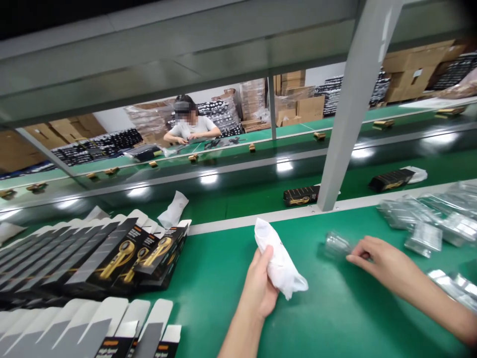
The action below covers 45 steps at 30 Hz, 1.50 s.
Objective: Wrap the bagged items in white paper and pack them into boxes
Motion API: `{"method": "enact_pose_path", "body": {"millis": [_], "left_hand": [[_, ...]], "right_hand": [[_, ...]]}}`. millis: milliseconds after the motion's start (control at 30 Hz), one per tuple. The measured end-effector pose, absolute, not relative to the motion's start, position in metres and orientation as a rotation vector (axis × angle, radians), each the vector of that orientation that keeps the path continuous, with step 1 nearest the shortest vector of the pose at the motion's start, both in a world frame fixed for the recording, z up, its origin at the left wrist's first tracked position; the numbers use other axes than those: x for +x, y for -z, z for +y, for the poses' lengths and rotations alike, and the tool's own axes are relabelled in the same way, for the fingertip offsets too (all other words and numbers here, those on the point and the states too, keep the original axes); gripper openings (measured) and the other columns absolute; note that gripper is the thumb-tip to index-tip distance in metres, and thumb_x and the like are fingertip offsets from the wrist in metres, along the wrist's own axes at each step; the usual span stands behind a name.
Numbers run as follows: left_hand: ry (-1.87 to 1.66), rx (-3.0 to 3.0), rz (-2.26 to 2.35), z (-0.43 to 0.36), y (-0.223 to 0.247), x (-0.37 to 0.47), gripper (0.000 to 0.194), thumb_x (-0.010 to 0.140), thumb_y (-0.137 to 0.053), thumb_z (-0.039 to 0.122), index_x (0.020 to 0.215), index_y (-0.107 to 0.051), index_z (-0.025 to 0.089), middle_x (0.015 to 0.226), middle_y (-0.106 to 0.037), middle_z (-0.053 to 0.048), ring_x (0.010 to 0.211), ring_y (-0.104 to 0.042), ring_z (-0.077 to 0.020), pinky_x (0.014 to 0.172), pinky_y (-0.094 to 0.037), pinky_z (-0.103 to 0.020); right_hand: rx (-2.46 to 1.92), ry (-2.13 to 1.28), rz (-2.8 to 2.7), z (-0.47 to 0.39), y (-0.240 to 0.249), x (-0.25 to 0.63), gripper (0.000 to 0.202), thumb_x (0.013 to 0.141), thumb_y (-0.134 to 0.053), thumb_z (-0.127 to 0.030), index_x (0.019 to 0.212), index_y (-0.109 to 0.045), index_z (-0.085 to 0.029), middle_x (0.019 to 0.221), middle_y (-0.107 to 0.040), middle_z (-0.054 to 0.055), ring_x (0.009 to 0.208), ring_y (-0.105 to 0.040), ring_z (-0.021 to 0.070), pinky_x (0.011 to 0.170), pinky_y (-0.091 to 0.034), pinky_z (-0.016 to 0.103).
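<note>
My left hand [261, 283] is wrapped round a white-wrapped bundle [279, 261], held tilted over the green work surface [313, 318]. What the wrapping covers is hidden. To the right, my right hand [376, 258] pinches the near end of a clear plastic tray [337, 244], which is smeared by motion. More clear plastic trays [425, 238] lie in a loose pile beyond that hand. Black printed boxes [112, 258] with a gold device pictured on them stand in a slanted row at the left, their white end flaps raised.
Another row of boxes [122, 328] stands at the lower left. A grey post [354, 104] rises from the table edge. Past it runs a conveyor [238, 199] carrying boxes and a white bundle [173, 210]. A co-worker [192, 124] is across the line, before stacked cartons [311, 109].
</note>
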<state>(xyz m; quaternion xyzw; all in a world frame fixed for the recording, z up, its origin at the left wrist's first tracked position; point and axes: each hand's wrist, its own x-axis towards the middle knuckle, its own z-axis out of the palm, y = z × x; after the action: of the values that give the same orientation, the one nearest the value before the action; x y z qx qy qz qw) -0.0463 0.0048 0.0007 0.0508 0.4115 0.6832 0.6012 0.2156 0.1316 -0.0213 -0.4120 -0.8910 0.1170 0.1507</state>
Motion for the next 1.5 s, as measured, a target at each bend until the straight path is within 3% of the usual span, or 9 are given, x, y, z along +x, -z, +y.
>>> {"method": "enact_pose_path", "body": {"millis": [167, 300, 433, 567, 767, 1033, 1300, 1367, 1500], "left_hand": [[-1.556, 0.242, 1.003, 0.0, 0.0, -0.045, 0.041, 0.066, -0.072, 0.016, 0.103, -0.056, 0.017, 0.082, -0.062, -0.002, 0.07, -0.057, -0.0132, 0.068, -0.047, -0.025], [-1.593, 0.285, 1.041, 0.001, 0.004, -0.045, 0.045, 0.066, -0.071, 0.014, 0.107, -0.053, 0.017, 0.084, -0.062, -0.002, 0.074, -0.057, -0.0143, 0.071, -0.046, -0.025], [-1.68, 0.367, 1.086, 0.002, 0.009, -0.039, 0.05, 0.077, -0.067, 0.027, 0.121, -0.044, 0.02, 0.103, -0.062, -0.005, 0.094, -0.057, -0.0178, 0.085, -0.044, -0.028], [-1.752, 0.434, 1.093, -0.003, 0.014, -0.029, 0.059, 0.082, -0.057, 0.05, 0.131, -0.037, 0.023, 0.128, -0.053, -0.009, 0.118, -0.049, -0.0228, 0.099, -0.038, -0.031], [-1.726, 0.418, 1.116, -0.009, 0.011, -0.028, 0.058, 0.082, -0.06, 0.044, 0.131, -0.04, 0.022, 0.13, -0.052, -0.009, 0.128, -0.041, -0.0245, 0.107, -0.032, -0.032], [-1.716, 0.398, 0.914, -0.005, 0.004, -0.021, 0.045, 0.077, -0.064, 0.03, 0.118, -0.049, 0.019, 0.114, -0.061, -0.01, 0.108, -0.057, -0.0263, 0.095, -0.042, -0.037], [-1.183, 1.366, 1.946, -0.02, -0.048, -0.075, 0.06, 0.075, -0.066, 0.043, 0.128, -0.049, 0.022, 0.127, -0.055, -0.012, 0.118, -0.048, -0.0325, 0.099, -0.038, -0.041], [-0.901, 1.308, 2.648, -0.018, -0.069, -0.128, 0.052, 0.076, -0.065, 0.044, 0.121, -0.053, 0.019, 0.118, -0.059, -0.013, 0.114, -0.051, -0.0314, 0.099, -0.037, -0.04], [-0.63, 0.985, 3.043, -0.022, -0.095, -0.223, 0.022, 0.069, -0.071, 0.025, 0.085, -0.06, 0.013, 0.095, -0.063, -0.017, 0.115, -0.045, -0.0413, 0.097, -0.031, -0.055]], "right_hand": [[-1.345, -0.677, -2.375, 0.139, 0.003, 0.22, 0.037, 0.087, -0.043, -0.057, 0.084, -0.065, -0.027, 0.088, -0.067, 0.002, 0.078, -0.064, 0.0198, 0.066, -0.051, 0.029], [-1.33, -0.413, -2.3, 0.142, -0.017, 0.211, 0.047, 0.084, -0.037, -0.064, 0.085, -0.065, -0.025, 0.092, -0.066, 0.008, 0.084, -0.063, 0.0285, 0.071, -0.05, 0.041], [-1.069, -0.175, -2.263, 0.11, -0.031, 0.159, 0.039, 0.09, -0.036, -0.05, 0.081, -0.062, -0.023, 0.122, -0.055, 0.012, 0.115, -0.05, 0.0318, 0.093, -0.041, 0.05], [-0.771, -0.326, -2.392, 0.058, -0.016, 0.09, 0.022, 0.094, -0.037, -0.028, 0.086, -0.057, -0.022, 0.119, -0.059, 0.01, 0.116, -0.052, 0.0251, 0.088, -0.049, 0.041], [-0.635, -0.127, -2.468, 0.03, 0.006, 0.068, 0.027, 0.092, -0.039, -0.014, 0.114, -0.056, -0.017, 0.137, -0.046, 0.015, 0.109, -0.054, 0.0295, 0.089, -0.046, 0.05], [-0.739, -0.568, -2.364, 0.06, 0.033, 0.099, 0.045, 0.091, -0.046, -0.04, 0.133, -0.038, -0.026, 0.14, -0.044, 0.008, 0.125, -0.045, 0.0254, 0.097, -0.047, 0.042], [-0.991, -1.005, -2.155, 0.079, 0.044, 0.114, 0.049, 0.084, -0.045, -0.058, 0.122, -0.049, -0.028, 0.121, -0.062, 0.005, 0.107, -0.061, 0.0255, 0.079, -0.056, 0.031], [-1.097, -1.123, -2.06, 0.085, 0.038, 0.116, 0.057, 0.079, -0.048, -0.064, 0.123, -0.05, -0.028, 0.119, -0.063, 0.003, 0.102, -0.063, 0.0258, 0.073, -0.056, 0.029], [-1.139, -1.289, -1.947, 0.092, 0.03, 0.114, 0.061, 0.075, -0.05, -0.068, 0.12, -0.054, -0.028, 0.115, -0.065, 0.003, 0.096, -0.064, 0.0256, 0.071, -0.055, 0.028]]}}
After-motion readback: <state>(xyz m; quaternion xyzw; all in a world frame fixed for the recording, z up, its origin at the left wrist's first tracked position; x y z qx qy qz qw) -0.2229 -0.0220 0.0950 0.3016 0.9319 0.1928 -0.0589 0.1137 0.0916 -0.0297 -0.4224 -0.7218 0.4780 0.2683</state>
